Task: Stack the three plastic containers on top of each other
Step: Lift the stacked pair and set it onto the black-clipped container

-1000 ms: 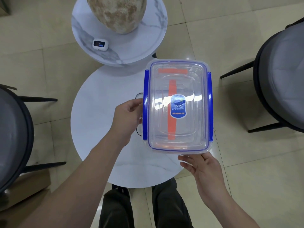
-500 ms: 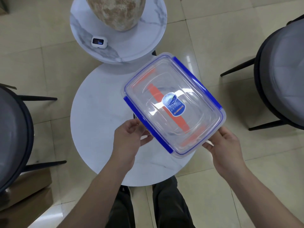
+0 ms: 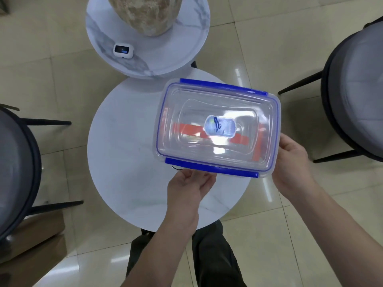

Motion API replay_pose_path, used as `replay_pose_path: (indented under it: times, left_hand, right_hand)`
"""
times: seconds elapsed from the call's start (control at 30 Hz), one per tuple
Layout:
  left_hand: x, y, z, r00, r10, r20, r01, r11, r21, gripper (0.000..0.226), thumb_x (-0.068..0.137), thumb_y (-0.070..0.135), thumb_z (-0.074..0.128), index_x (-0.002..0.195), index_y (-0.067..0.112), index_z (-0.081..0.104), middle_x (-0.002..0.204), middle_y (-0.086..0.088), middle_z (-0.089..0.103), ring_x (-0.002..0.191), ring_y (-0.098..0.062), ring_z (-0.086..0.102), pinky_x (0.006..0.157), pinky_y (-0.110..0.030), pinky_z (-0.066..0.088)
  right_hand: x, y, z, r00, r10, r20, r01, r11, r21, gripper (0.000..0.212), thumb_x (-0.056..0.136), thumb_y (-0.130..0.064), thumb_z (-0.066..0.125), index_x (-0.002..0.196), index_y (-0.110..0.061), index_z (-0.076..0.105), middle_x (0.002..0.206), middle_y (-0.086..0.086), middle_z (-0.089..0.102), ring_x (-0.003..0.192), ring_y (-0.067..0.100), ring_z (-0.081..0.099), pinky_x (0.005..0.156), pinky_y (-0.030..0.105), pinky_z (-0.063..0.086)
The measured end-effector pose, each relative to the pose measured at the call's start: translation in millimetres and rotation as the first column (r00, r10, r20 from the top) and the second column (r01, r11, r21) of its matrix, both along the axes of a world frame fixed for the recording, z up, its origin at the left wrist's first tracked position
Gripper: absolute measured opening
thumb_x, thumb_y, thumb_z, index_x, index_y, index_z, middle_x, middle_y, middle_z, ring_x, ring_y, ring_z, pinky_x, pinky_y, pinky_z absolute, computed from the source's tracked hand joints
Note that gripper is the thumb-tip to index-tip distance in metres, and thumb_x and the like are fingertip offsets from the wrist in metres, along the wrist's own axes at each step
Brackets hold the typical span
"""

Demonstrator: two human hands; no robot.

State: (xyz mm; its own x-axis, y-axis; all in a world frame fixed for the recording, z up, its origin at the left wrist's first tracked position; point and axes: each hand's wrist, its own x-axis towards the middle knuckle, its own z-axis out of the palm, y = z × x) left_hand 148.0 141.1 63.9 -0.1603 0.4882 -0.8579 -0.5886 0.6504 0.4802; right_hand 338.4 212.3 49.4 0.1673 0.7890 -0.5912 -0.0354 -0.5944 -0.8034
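Head view, container (image 3: 217, 129) between both hands (image 3: 290, 162)

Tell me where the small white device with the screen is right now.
In the head view the small white device lies on the upper marble table, at upper left, just left of the stone vase and beyond the clear container.

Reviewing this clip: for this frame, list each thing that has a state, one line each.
Plastic container: lid on, blue side clips down, held level above the round white table.
Left hand: open, fingers under the container's near edge.
Right hand: gripping the container's right end.
Small white device: screen lit, lying on the marble side table.
Vase: upright on the marble side table.
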Motion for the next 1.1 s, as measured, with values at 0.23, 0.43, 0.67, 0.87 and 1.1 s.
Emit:
replay_pose_path:
  times: [0.23,0.43,0.67,0.87,1.1]
  left_hand:
    - [-5.1,-3.2,0.4,1.000,-0.008,0.021,0.009,1.000,-0.029,0.028,0.085,0.010,0.074,0.113,0.011,0.067,0.108,-0.013,0.078,0.095,-0.028,0.077,0.092,-0.047,0.060]
    - [-38.6,1.1,-0.7,0.979,0.044,-0.200,-0.048,0.999,-0.015,0.026,0.092,0.002,0.062,0.118,0.002,0.060,0.115,-0.018,0.072,0.100,-0.034,0.073,0.088,-0.051,0.060]
    - [-62.3,15.3,0.2,0.939,-0.034,-0.342,0.039,0.999,0.007,0.023,0.094,0.018,0.066,0.115,0.009,0.062,0.113,-0.011,0.071,0.100,-0.026,0.073,0.085,-0.040,0.062]
    - [-59.1,8.5,-1.7,0.942,-0.079,-0.327,0.076,0.997,-0.023,0.014,0.092,0.019,0.068,0.104,0.013,0.064,0.107,-0.014,0.072,0.094,-0.026,0.073,0.088,-0.042,0.061]
    - [-60.8,0.9,-7.3,0.937,-0.104,-0.335,0.090,0.994,-0.056,0.010,0.092,0.021,0.069,0.097,0.015,0.063,0.104,-0.015,0.073,0.089,-0.027,0.074,0.086,-0.042,0.062]
  right_hand:
    - [5.1,-33.1,-7.9,0.999,0.021,0.039,-0.019,0.999,-0.046,0.024,0.094,-0.008,0.065,0.117,-0.013,0.072,0.111,0.010,0.076,0.099,0.027,0.074,0.083,0.043,0.061]
    - [6.2,-50.3,-5.4,0.998,0.049,0.045,-0.043,0.992,-0.120,0.028,0.090,-0.010,0.070,0.117,-0.018,0.071,0.111,0.004,0.077,0.099,0.023,0.075,0.074,0.038,0.065]
    - [4.7,-44.0,-2.9,0.995,0.066,0.071,-0.061,0.995,-0.077,0.030,0.086,-0.012,0.073,0.116,-0.017,0.071,0.108,0.002,0.076,0.095,0.018,0.075,0.065,0.025,0.063]
    - [7.9,-25.2,-9.0,0.997,0.036,0.072,-0.034,0.999,-0.028,0.032,0.085,0.006,0.071,0.111,-0.012,0.074,0.107,0.009,0.077,0.100,0.028,0.074,0.081,0.040,0.062]
    - [7.7,-7.4,-7.7,0.995,0.074,0.074,-0.071,0.996,-0.045,0.030,0.086,-0.001,0.071,0.114,-0.012,0.072,0.108,0.008,0.077,0.100,0.026,0.074,0.084,0.041,0.062]
